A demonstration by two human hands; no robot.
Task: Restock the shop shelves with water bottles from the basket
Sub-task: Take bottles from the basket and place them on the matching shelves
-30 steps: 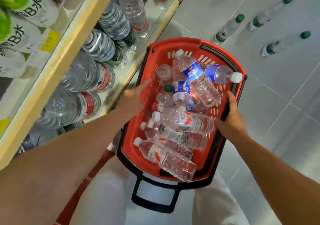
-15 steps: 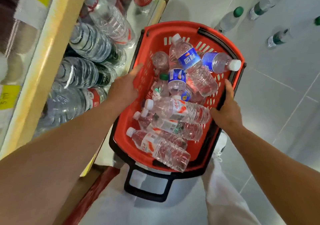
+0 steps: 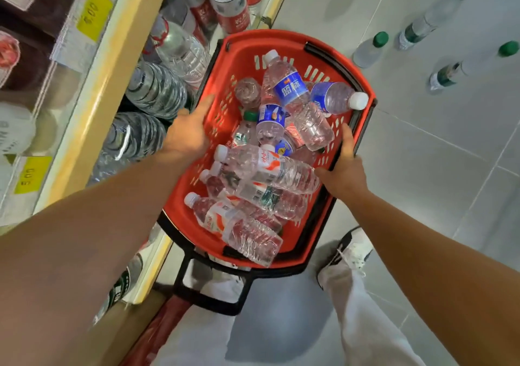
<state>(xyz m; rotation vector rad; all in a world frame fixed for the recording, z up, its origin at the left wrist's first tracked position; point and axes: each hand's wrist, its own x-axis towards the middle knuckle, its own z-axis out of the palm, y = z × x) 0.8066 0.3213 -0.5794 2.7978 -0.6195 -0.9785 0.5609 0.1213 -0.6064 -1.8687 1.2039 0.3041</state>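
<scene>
Two hands gripping red basket (image 3: pixel 244 53): left hand (image 3: pixel 187 132) curling over left rim, thumb inside; right hand (image 3: pixel 344 173) clutching right rim. Roughly ten water bottles (image 3: pixel 270 168) lying piled inside basket; exact count hard, lower ones overlapping. Four green-capped bottles (image 3: pixel 370 49) standing on floor (image 3: pixel 422 140). Shelf (image 3: pixel 92 84) at left carrying big jugs. Since half second ago, view shifting only; grips staying unchanged.
</scene>
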